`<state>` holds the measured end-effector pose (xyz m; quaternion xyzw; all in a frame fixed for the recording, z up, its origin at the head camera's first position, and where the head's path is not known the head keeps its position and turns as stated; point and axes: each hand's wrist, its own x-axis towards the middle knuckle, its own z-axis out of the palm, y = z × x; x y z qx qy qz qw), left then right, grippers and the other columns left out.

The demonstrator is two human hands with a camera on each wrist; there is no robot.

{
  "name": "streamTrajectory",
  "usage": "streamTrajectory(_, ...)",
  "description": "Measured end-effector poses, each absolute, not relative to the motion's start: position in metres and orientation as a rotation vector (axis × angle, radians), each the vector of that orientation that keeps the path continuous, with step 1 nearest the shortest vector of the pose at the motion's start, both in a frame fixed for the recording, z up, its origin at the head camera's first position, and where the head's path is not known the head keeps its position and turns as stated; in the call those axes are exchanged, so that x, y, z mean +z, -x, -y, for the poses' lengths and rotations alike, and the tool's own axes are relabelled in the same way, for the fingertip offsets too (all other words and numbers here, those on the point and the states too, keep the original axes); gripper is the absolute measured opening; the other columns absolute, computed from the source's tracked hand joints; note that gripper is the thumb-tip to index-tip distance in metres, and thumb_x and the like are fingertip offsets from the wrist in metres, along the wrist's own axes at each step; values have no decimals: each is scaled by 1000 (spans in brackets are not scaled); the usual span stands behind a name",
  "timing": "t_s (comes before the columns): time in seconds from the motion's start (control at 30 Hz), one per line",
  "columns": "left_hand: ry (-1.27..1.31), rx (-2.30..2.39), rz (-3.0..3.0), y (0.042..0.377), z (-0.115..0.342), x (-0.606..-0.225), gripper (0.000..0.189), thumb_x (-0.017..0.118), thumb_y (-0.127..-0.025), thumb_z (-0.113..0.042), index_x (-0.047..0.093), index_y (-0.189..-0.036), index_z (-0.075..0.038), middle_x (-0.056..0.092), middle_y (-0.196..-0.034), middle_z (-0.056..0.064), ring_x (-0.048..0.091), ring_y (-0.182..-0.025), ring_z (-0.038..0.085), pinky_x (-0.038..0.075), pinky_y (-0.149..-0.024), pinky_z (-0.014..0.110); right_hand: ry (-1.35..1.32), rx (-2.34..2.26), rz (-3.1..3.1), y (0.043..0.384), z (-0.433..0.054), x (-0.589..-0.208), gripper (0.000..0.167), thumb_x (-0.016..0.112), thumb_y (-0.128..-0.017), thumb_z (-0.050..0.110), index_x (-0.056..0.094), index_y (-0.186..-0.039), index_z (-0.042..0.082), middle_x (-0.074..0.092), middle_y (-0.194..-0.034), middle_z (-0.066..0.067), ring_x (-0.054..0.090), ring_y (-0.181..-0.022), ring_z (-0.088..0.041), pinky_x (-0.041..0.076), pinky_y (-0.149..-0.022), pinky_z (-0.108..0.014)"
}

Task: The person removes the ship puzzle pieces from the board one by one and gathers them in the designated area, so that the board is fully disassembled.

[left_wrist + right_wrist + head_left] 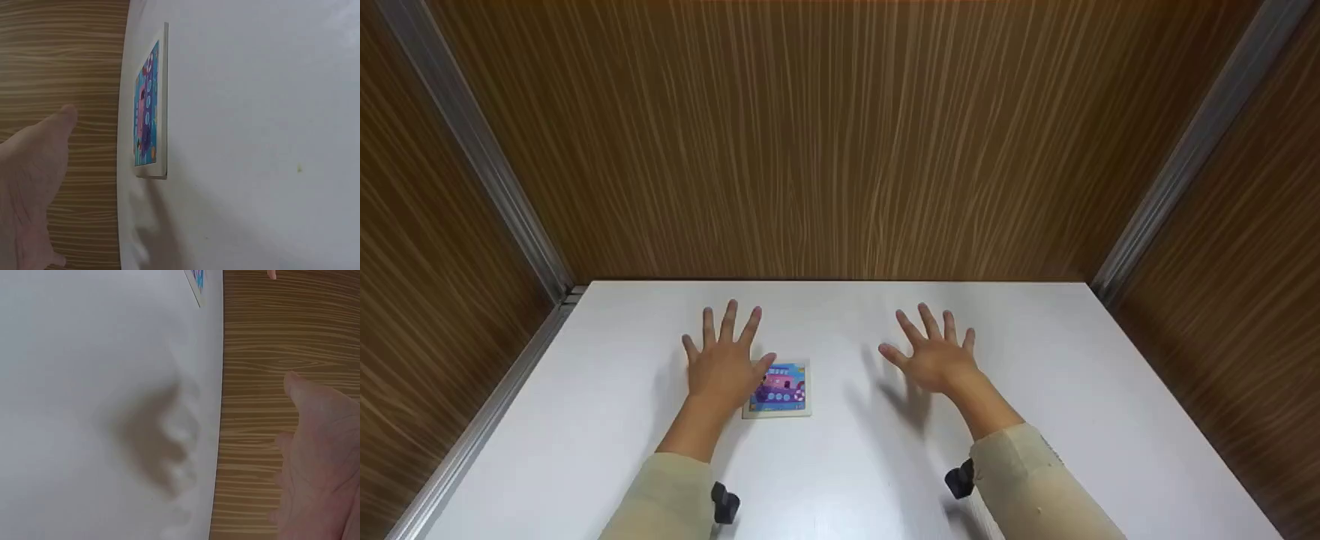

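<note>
Flat on the white table lies a square picture board [780, 390] with a pale frame and a pink, purple and blue ship-like picture. My left hand [722, 371] hovers above the table with its fingers spread, its thumb overlapping the board's upper left part in the head view. The left wrist view shows the board [149, 107] side-on, with the left hand [34, 180] apart from it. Farther right, my right hand [939, 364] is also raised with fingers spread, holding nothing. In the right wrist view its shadow falls on the table beside the hand [323, 450].
The white table [840, 480] is bounded by a wood-grain back panel [840, 142] and wood-grain side panels, with metal posts [480, 142] at the corners. Black wrist-camera mounts [725, 503] sit at both beige sleeves [1039, 480].
</note>
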<state>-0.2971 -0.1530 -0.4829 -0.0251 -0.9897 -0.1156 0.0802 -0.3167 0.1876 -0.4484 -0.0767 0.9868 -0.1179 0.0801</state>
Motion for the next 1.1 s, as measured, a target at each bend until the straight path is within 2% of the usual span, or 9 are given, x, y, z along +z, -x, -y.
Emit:
streamTrajectory(0.1,63,-444,2897,293,149,-487,76,69,-104,-43,39,-168,-14,33,-176,20,28,-164,49,26,-127,79,260,-388,-2958,314,-183,-450,84,33,-107,78,13,-175,33,-1,-186,-11,-5,-169,-52,-3,-129,-82)
streamTrajectory(0.2,68,-561,2868,287,143,-492,64,75,-101,-35,56,-154,-5,50,-164,21,43,-155,46,34,-125,70,295,-433,-2963,310,-176,-454,85,35,-106,78,16,-175,32,3,-185,-12,-2,-169,-53,-1,-130,-81)
streamTrajectory(0.37,96,-721,2894,276,133,-501,48,80,-98,-32,71,-136,-6,63,-151,18,53,-144,43,39,-119,62,332,-480,-2949,306,-166,-465,83,44,-106,73,20,-174,32,9,-185,-13,5,-168,-56,4,-130,-81)
streamTrajectory(0.57,151,-881,2923,276,130,-514,41,83,-96,-33,74,-127,-8,66,-141,15,56,-134,38,44,-113,56,382,-584,-2938,302,-145,-479,77,60,-107,54,28,-173,30,21,-182,-14,17,-166,-55,12,-132,-78)
streamTrajectory(0.7,196,-1060,2917,280,135,-524,37,84,-96,-32,74,-123,-9,63,-132,12,59,-127,32,50,-115,51,457,-726,-2943,301,-127,-486,73,68,-106,42,37,-170,25,38,-174,-18,33,-160,-51,25,-131,-72)
streamTrajectory(0.9,239,-1202,2888,288,141,-534,35,88,-92,-29,71,-116,-10,63,-124,12,66,-119,29,52,-115,52,528,-965,-2879,305,-102,-497,58,73,-104,30,55,-157,14,64,-146,-20,60,-136,-41,49,-120,-59)
streamTrajectory(1.0,233,-1243,2880,291,142,-536,37,90,-90,-30,70,-115,-10,64,-122,11,65,-115,28,52,-115,52,561,-1086,-2793,310,-93,-504,48,73,-104,23,60,-149,9,70,-132,-19,66,-122,-35,55,-112,-55)
streamTrajectory(1.1,221,-1271,2876,293,141,-537,37,90,-90,-30,70,-113,-11,64,-121,10,63,-113,26,52,-114,51,560,-1185,-2721,317,-86,-512,41,74,-103,18,63,-142,6,71,-121,-16,66,-110,-27,56,-106,-51)
